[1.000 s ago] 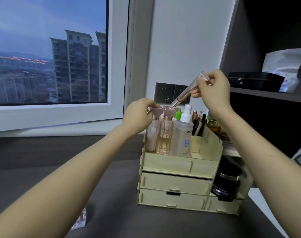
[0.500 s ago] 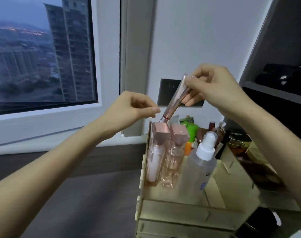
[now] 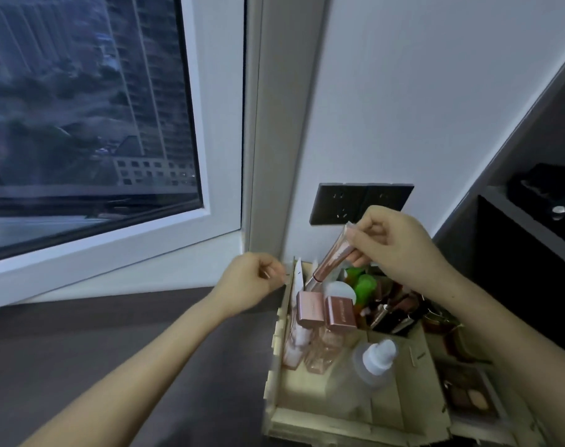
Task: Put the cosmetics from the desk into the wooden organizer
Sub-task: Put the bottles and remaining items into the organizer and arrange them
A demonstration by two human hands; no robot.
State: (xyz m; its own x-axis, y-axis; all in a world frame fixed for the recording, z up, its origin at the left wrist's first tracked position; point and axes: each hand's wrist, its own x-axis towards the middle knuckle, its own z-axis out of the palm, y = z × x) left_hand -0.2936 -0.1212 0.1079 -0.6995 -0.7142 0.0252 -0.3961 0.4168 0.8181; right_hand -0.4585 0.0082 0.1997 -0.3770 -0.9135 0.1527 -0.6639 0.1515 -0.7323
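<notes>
The view is now closer and looks more steeply down than half a second ago. The large white-framed window (image 3: 81, 124) takes the upper left, and the dark grey desk top (image 3: 113, 366) lies below it. The pale wooden organizer (image 3: 276, 366) stands at the lower right, and its top compartments are now seen from above, not from the side.

The right hand (image 3: 400, 250) is lower than before. Its thumb and fingers pinch the upper end of the slim rose-gold cosmetic tube (image 3: 334, 253). The tube slants down to the left, and its narrow end now reaches the back left compartment, just behind the two clear bottles with square rose-gold caps (image 3: 310, 309). I cannot tell if the end touches anything.

The left hand (image 3: 252, 282) has moved down and away from the tube. It is beside the organizer's back left corner with curled fingers, and the blur hides whether they pinch something.

The clear spray bottle with white top (image 3: 376, 356) stands in the front compartment. Green-capped items (image 3: 363, 283) and dark lipsticks (image 3: 390, 312) fill the back right part.
</notes>
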